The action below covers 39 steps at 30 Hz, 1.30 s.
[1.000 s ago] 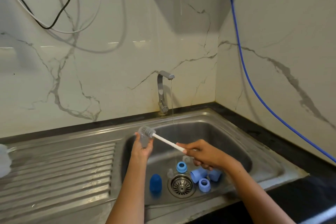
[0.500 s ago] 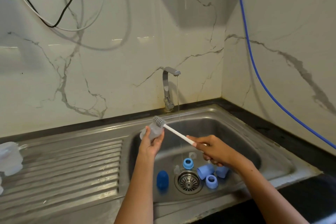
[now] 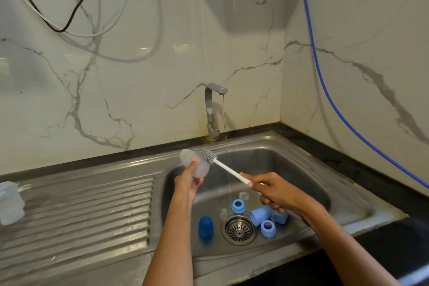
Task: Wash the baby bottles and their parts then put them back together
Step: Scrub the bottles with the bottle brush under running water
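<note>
Scrubbing is underway: the left hand (image 3: 188, 184) is gripping a clear plastic baby bottle (image 3: 194, 164) over the steel sink (image 3: 343, 193), the right hand (image 3: 274, 191) is grasping a white-handled bristle brush (image 3: 219, 164) at its mouth. Blue rings and caps (image 3: 260, 215) are lying unassembled by the drain, so reassembly seems far off.

There were two hands: the left hand (image 3: 189, 183) and the right hand (image 3: 275, 191). Two clear bottles showed, one bottle (image 3: 194, 163) held up and another bottle (image 3: 10, 202) on the drainboard. One brush (image 3: 210, 157) was there. In the sink (image 3: 343, 195) lay two blue rings (image 3: 238, 206), three blue caps (image 3: 205, 227), one drain strainer (image 3: 239, 229). One tap (image 3: 212, 111) stood behind.
</note>
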Available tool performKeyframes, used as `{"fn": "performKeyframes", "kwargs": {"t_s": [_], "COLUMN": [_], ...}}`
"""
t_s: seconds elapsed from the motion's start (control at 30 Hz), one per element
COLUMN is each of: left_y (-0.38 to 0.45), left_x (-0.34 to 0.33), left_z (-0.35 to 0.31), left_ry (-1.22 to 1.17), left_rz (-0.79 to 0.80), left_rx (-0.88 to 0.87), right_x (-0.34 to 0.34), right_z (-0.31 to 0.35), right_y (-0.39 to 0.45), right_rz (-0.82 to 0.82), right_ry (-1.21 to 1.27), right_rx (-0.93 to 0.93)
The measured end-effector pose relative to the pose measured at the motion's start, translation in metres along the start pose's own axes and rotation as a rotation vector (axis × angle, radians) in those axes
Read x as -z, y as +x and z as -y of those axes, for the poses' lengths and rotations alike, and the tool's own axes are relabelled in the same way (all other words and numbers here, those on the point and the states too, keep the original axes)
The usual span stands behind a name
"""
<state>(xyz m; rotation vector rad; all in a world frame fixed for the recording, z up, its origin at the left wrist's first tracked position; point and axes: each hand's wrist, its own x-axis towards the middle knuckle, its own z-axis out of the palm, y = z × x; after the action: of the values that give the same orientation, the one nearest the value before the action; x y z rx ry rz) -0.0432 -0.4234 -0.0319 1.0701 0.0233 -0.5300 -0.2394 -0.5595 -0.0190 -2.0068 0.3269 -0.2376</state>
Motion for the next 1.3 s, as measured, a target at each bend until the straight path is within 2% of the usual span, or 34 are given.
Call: {"fn": "performKeyframes", "kwargs": {"t_s": [0.07, 0.13, 0.3, 0.37, 0.6, 0.67, 0.8, 0.87, 1.13, 1.2, 1.3], "left_y": [-0.004, -0.007, -0.001, 0.002, -0.006, -0.005, -0.003, -0.002, -0.008, -0.009, -0.005], "left_x": [-0.009, -0.017, -0.007, -0.004, -0.019, -0.016, -0.004, -0.004, -0.023, -0.023, -0.01], "left_z": [0.01, 0.015, 0.009, 0.007, 0.018, 0.016, 0.011, 0.009, 0.024, 0.021, 0.012], "left_ry": [0.19, 0.254, 0.169, 0.172, 0.342, 0.279, 0.064, 0.063, 0.404, 0.35, 0.103], "left_rz": [0.024, 0.046, -0.11, -0.146, -0.062, -0.103, -0.208, -0.214, -0.058, -0.071, -0.156], "left_rx": [-0.046, -0.065, -0.09, -0.13, -0.19, -0.183, -0.13, -0.133, -0.259, -0.244, -0.16], "right_x": [-0.007, -0.012, 0.004, 0.007, -0.019, -0.02, -0.003, 0.0, -0.021, -0.019, -0.009], "right_z": [0.0, 0.004, -0.001, -0.003, 0.009, 0.012, 0.006, 0.003, 0.013, 0.015, 0.008], "right_y": [0.008, 0.014, 0.006, 0.003, 0.016, 0.016, 0.006, 0.003, 0.024, 0.023, 0.01], "right_rz": [-0.088, -0.137, 0.048, 0.074, -0.162, -0.114, 0.1, 0.113, -0.21, -0.171, -0.001], "right_ry": [-0.053, -0.069, 0.051, 0.048, -0.11, -0.089, 0.054, 0.061, -0.121, -0.081, 0.016], "right_rx": [0.022, 0.028, -0.031, -0.04, 0.056, 0.039, -0.088, -0.1, 0.02, -0.022, -0.125]}}
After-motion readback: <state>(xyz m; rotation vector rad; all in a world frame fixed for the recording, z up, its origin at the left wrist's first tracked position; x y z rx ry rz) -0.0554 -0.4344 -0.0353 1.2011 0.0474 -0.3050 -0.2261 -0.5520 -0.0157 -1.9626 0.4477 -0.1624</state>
